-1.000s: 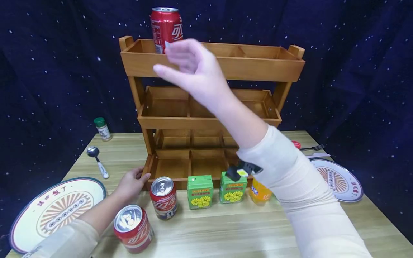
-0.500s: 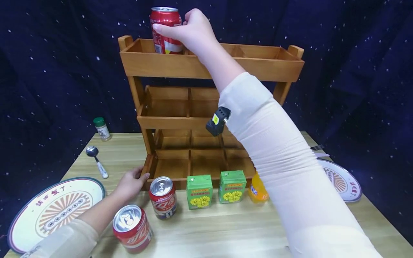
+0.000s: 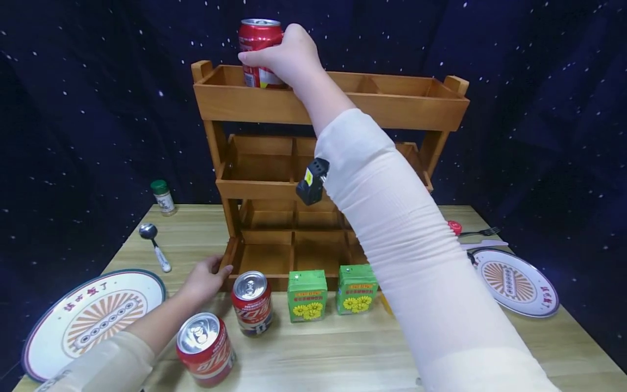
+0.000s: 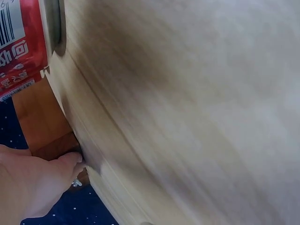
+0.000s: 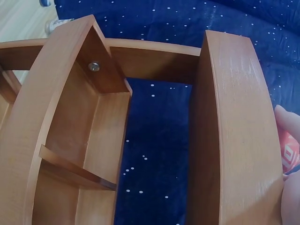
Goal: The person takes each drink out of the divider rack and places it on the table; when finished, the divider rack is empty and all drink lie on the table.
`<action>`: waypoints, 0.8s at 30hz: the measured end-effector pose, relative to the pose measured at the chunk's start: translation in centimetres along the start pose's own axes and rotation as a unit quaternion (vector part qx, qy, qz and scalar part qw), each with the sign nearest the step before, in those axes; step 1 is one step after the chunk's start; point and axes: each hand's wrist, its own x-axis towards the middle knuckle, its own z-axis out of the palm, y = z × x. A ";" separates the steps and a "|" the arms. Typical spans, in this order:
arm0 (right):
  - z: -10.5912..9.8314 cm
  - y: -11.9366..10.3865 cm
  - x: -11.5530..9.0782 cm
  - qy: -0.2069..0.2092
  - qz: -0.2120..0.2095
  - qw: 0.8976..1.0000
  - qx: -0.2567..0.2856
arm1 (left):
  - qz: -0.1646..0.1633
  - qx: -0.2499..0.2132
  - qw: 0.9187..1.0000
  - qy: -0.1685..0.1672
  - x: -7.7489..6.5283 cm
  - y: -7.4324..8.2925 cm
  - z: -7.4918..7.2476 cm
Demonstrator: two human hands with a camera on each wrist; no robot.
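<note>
A red soda can (image 3: 260, 37) stands in the left part of the top tier of a wooden shelf (image 3: 330, 106). My right hand (image 3: 289, 54) grips that can from its right side, thumb across the front. Only a sliver of the can and part of the hand show at the edge of the right wrist view. Low at the shelf's left side, my left hand (image 3: 206, 280) holds the end of the bottom tier, thumb on the edge; the left wrist view shows the same hand (image 4: 42, 178). Two more red soda cans, one nearer (image 3: 206, 348) and one farther (image 3: 252, 302), stand beside the left forearm.
Two green drink cartons (image 3: 307, 295) stand before the shelf; an orange bottle (image 3: 387, 304) is mostly hidden by my right arm. Plates lie left (image 3: 93, 321) and right (image 3: 516, 282). A spoon (image 3: 154, 246), a green-capped shaker (image 3: 163, 197) and a fork (image 3: 480, 232) lie farther back.
My right hand has moved up from in front of the top tier and taken hold of the can there. The left hand has kept its hold on the shelf. The head view has shifted slightly.
</note>
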 end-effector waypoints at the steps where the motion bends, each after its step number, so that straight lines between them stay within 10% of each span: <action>1: 0.0 0.1 0.0 0.006 0.000 1.000 0.007 | 0.002 0.001 1.000 0.001 0.0 0.0 0.0; 15: -2.8 -1.5 -3.4 0.066 -0.125 0.977 0.156 | 0.022 0.038 0.999 0.012 0.2 -0.2 0.1; 24: -3.6 -1.4 -10.5 -0.012 -0.181 0.954 0.238 | 0.000 0.024 1.000 0.000 0.2 -0.1 -0.1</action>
